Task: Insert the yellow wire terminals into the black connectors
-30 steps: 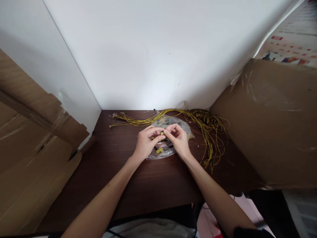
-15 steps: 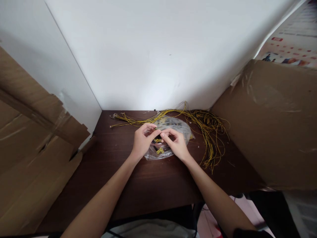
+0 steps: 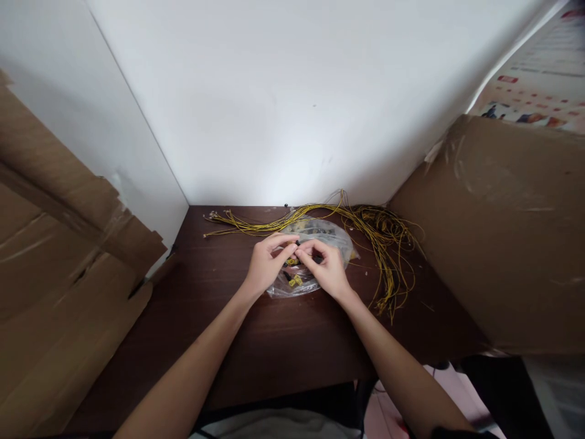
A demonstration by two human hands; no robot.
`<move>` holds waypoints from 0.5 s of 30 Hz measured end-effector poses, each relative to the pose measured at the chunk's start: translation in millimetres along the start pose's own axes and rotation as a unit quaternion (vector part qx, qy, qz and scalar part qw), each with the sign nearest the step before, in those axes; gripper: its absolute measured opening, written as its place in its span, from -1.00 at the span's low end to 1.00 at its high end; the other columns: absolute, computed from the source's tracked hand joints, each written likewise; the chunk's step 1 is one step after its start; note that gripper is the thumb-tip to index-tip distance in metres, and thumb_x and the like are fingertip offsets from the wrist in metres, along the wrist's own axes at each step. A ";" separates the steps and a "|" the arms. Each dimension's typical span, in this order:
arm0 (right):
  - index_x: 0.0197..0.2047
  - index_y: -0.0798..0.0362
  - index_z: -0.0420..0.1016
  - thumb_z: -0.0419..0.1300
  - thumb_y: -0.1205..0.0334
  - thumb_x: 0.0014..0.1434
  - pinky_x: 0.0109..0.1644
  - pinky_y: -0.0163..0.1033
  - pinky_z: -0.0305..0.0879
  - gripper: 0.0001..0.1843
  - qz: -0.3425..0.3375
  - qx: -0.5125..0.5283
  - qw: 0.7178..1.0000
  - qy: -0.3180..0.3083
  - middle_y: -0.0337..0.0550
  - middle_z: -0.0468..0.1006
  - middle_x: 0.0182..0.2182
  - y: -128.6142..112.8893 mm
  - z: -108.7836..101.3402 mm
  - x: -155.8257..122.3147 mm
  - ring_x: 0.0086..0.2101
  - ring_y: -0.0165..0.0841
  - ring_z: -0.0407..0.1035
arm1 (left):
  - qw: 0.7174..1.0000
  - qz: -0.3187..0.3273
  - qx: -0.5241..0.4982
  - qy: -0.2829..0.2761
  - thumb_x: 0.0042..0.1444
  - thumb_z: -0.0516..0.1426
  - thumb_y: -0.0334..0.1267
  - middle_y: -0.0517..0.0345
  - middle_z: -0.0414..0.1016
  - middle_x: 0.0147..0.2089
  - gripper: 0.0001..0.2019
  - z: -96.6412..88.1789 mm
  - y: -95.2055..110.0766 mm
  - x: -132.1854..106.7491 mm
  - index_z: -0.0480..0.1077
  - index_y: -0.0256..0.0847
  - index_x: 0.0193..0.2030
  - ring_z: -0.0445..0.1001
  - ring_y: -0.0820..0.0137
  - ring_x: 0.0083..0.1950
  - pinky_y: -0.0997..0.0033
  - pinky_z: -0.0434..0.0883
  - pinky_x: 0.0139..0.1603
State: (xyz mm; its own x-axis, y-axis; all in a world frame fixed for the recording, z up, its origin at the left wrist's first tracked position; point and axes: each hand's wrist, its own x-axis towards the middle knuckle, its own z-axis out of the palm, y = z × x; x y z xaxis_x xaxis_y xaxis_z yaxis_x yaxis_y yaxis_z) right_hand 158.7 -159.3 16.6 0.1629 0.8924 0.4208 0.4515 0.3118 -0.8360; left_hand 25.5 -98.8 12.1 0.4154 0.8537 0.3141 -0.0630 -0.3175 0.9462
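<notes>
A clear plastic bag (image 3: 336,236) holding small yellow and black parts (image 3: 295,280) lies in the middle of a dark wooden table (image 3: 274,341). My left hand (image 3: 265,267) and my right hand (image 3: 328,269) meet above the bag, fingertips pinched together on a tiny dark piece between them that is too small to name. A long bundle of thin yellow wires (image 3: 388,244) runs along the back of the table and piles up to the right of my right hand.
White walls close off the back and left. A large cardboard sheet (image 3: 59,268) leans on the left, and a taped cardboard box (image 3: 507,231) stands on the right. A printed poster (image 3: 543,91) hangs at the top right.
Both hands stay pinched together over the bag, shifting only slightly. The view has tilted a little, so everything sits marginally lower.
</notes>
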 end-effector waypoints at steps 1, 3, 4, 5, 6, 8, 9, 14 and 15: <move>-0.38 0.12 0.47 0.16 0.20 0.09 -0.40 -0.34 0.20 -0.85 -0.001 -0.002 1.000 0.002 -0.21 0.48 -0.51 0.6 0.1 0.0 -0.51 -0.44 0.28 | 1.000 -0.004 -0.005 0.001 -0.01 0.16 -0.27 0.01 0.48 -0.19 -0.78 -0.2 -0.5 0.0 0.49 -0.29 -0.21 0.47 0.34 -0.16 0.44 0.44 -0.20; -0.37 0.12 0.47 0.16 0.20 0.09 -0.39 -0.34 0.21 -0.84 -0.002 -0.004 1.000 0.004 -0.19 0.49 -0.48 2.2 0.1 0.3 -0.49 -0.43 0.29 | 1.000 -0.010 -0.013 0.004 -0.02 0.17 -0.27 0.02 0.49 -0.20 -0.79 -0.6 -1.3 0.1 0.49 -0.30 -0.23 0.48 0.34 -0.17 0.44 0.44 -0.20; -0.37 0.12 0.47 0.16 0.19 0.09 -0.38 -0.33 0.21 -0.84 -0.004 -0.007 1.000 0.004 -0.19 0.49 -0.47 2.9 0.0 0.6 -0.48 -0.42 0.30 | 1.000 -0.013 -0.015 0.006 -0.03 0.17 -0.27 0.03 0.49 -0.22 -0.80 -0.8 -1.2 0.0 0.48 -0.30 -0.25 0.48 0.35 -0.19 0.44 0.44 -0.21; -0.37 0.11 0.47 0.15 0.19 0.10 -0.37 -0.33 0.21 -0.83 -0.006 -0.010 1.000 0.003 -0.18 0.49 -0.47 3.3 -0.3 0.8 -0.47 -0.42 0.30 | 1.000 -0.015 -0.016 0.006 -0.03 0.18 -0.27 0.04 0.49 -0.24 -0.81 -0.9 -0.8 0.0 0.48 -0.30 -0.26 0.48 0.35 -0.21 0.43 0.44 -0.21; -0.38 0.11 0.47 0.14 0.18 0.11 -0.36 -0.33 0.21 -0.82 -0.009 -0.016 1.000 0.000 -0.18 0.48 -0.48 3.5 -0.7 1.0 -0.46 -0.41 0.30 | 1.000 -0.017 -0.017 0.007 -0.04 0.18 -0.27 0.05 0.49 -0.26 -0.81 -1.0 0.0 -0.1 0.48 -0.30 -0.28 0.48 0.36 -0.23 0.43 0.44 -0.22; -0.41 0.11 0.46 0.09 0.17 0.15 -0.34 -0.32 0.21 -0.78 -0.013 -0.026 1.000 -0.010 -0.19 0.47 -0.49 3.4 -1.7 1.5 -0.44 -0.40 0.31 | 0.999 -0.023 -0.021 0.008 -0.05 0.19 -0.28 0.07 0.50 -0.29 -0.83 -1.0 2.3 -0.4 0.47 -0.30 -0.31 0.48 0.39 -0.27 0.44 0.43 -0.25; -0.42 0.11 0.45 0.07 0.17 0.17 -0.33 -0.32 0.21 -0.76 -0.014 -0.028 0.999 -0.014 -0.19 0.47 -0.49 3.4 -2.1 1.7 -0.43 -0.40 0.31 | 0.999 -0.027 -0.024 0.008 -0.06 0.19 -0.28 0.08 0.49 -0.30 -0.84 -0.9 3.5 -0.7 0.47 -0.31 -0.32 0.47 0.40 -0.29 0.45 0.43 -0.26; -0.42 0.10 0.45 0.09 0.15 0.16 -0.32 -0.31 0.22 -0.76 0.000 -0.008 1.000 -0.004 -0.19 0.47 -0.49 6.7 -2.1 2.8 -0.43 -0.40 0.31 | 0.999 -0.039 -0.029 0.011 -0.08 0.20 -0.27 0.08 0.49 -0.32 -0.85 0.7 5.9 -2.0 0.46 -0.31 -0.36 0.46 0.40 -0.32 0.44 0.44 -0.32; -0.36 0.10 0.46 0.11 0.15 0.14 -0.32 -0.31 0.24 -0.80 0.007 0.008 1.000 0.003 -0.19 0.47 -0.47 7.9 -1.8 3.1 -0.43 -0.40 0.32 | 0.999 -0.041 -0.030 0.010 -0.08 0.20 -0.26 0.08 0.49 -0.33 -0.84 1.1 5.4 -2.2 0.46 -0.31 -0.36 0.46 0.40 -0.33 0.43 0.45 -0.33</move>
State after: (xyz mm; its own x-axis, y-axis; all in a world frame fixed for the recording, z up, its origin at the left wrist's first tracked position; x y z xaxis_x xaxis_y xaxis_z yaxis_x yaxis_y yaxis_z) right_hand 164.4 -154.7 11.9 0.1746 0.8945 0.4115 0.4348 0.3050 -0.8473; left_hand 25.2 -102.8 16.5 0.4034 0.8841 0.2359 -0.0840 -0.2209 0.9717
